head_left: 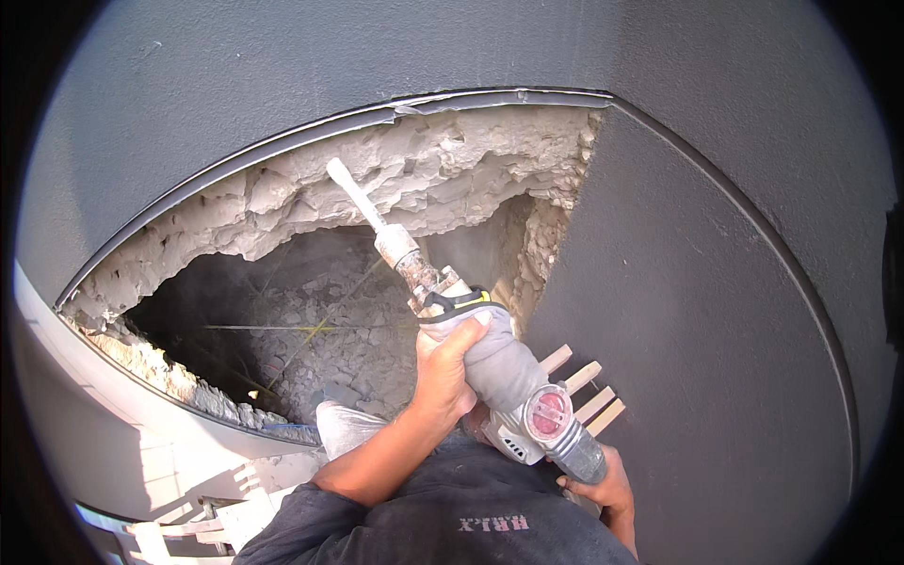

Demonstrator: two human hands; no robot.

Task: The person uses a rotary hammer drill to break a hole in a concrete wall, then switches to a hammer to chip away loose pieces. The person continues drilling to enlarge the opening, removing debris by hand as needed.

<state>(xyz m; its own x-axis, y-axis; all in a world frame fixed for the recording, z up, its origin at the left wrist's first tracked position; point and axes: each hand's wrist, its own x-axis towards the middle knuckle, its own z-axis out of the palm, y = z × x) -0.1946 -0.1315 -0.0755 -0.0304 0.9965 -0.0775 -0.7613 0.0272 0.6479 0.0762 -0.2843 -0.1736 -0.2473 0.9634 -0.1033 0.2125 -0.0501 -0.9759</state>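
A dusty demolition hammer (508, 363) slants across the view from lower right to upper left. My left hand (446, 372) is closed around its cloth-wrapped front body, the thumb lying on top. At the rear end my right hand (607, 485) grips the tool; its fingers are partly hidden under the housing. The pale flat chisel (354, 191) reaches up to the rough broken concrete edge (443, 160) of a wall opening. From this angle I cannot tell whether the chisel tip touches the concrete.
A grey wall (697, 311) surrounds the jagged opening, with a dark metal trim strip (282, 146) along its edge. Broken rubble (348, 353) lies below, beyond the hole. Several wooden slats (584, 377) stick out beside the tool. A pale ledge (122, 405) curves at lower left.
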